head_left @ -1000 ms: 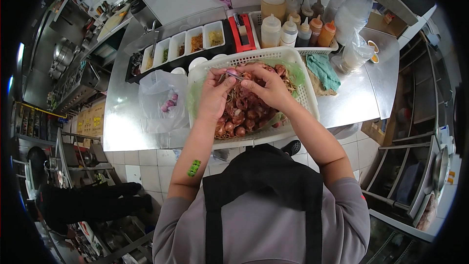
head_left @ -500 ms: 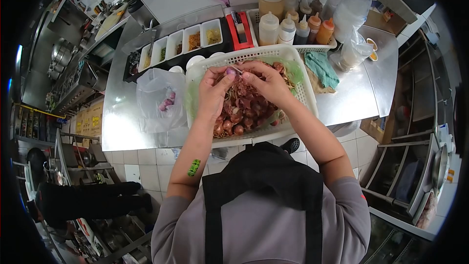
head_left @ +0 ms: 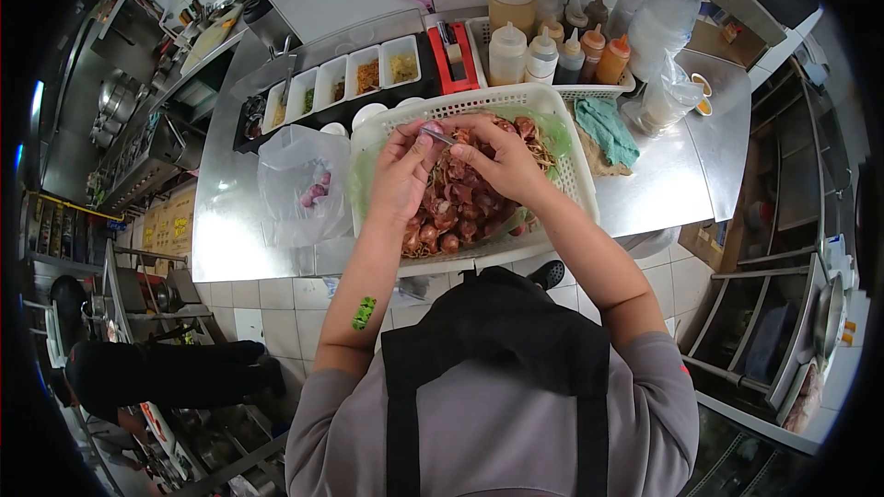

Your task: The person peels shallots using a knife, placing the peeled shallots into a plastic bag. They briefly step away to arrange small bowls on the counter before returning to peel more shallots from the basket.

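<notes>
Over a white basket (head_left: 587, 186) lined with green plastic, my left hand (head_left: 403, 164) pinches a small purple shallot (head_left: 431, 130). My right hand (head_left: 498, 158), fingers closed, holds a small knife (head_left: 437, 136) whose thin blade points left and touches or nearly touches the shallot. Below both hands, many red-brown shallots (head_left: 449, 242) with dry skins and roots fill the basket. To the left, a clear plastic bag (head_left: 284, 198) stands open on the steel counter, with several peeled pinkish-purple shallots (head_left: 315, 193) inside.
A black holder with white tubs (head_left: 326, 83) stands at the back left, beside a red tray (head_left: 453, 60). Several squeeze bottles (head_left: 507, 55) stand behind the basket. A green cloth (head_left: 605, 131) lies right of it. A person in dark clothes (head_left: 166, 375) is at the lower left.
My right hand and the knife have shifted slightly, and more of the blade shows. My left hand has tilted a little to the left with the shallot.
</notes>
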The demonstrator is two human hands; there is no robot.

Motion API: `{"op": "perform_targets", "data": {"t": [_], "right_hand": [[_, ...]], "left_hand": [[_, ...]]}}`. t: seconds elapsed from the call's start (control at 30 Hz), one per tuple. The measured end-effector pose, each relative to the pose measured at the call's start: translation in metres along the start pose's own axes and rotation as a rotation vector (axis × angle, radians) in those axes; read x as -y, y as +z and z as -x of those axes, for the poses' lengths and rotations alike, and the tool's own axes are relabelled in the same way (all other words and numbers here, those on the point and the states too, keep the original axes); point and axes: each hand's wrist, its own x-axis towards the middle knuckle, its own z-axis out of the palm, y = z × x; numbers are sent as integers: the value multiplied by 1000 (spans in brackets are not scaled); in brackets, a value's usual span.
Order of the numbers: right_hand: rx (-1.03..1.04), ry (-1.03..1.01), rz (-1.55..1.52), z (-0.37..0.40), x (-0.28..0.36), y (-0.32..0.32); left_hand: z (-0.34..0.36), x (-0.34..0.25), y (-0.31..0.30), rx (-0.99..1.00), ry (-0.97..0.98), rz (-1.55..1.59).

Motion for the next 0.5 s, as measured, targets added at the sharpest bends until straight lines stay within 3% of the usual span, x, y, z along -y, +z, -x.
{"op": "perform_targets", "data": {"t": [0.03,0.37,0.43,0.5], "right_hand": [[-43,-86,46,0,-1,1],[-25,-23,223,3,5,-4],[-19,49,-50,1,5,-4],[-19,96,-135,-1,0,-6]], "left_hand": [[0,0,1,-1,-1,0],[1,1,2,-1,-3,-99],[1,-2,6,6,-1,-107],[3,-5,11,73,-47,-58]]}}
